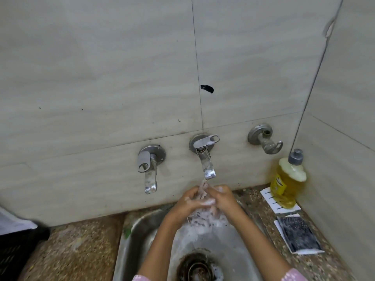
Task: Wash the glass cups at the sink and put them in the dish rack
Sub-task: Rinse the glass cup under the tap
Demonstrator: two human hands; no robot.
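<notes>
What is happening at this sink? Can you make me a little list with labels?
tap: middle silver metal tap, water running onto both hands
left hand: foamy, against the right hand
held thing: cannot tell through the splashing
sink: grey steel sink, foam around its dark drain
soap: yellow dish soap bottle with grey cap, upright in the right corner
scrubber: dark flat scrub pad, on the speckled stone counter right of the sink
</notes>
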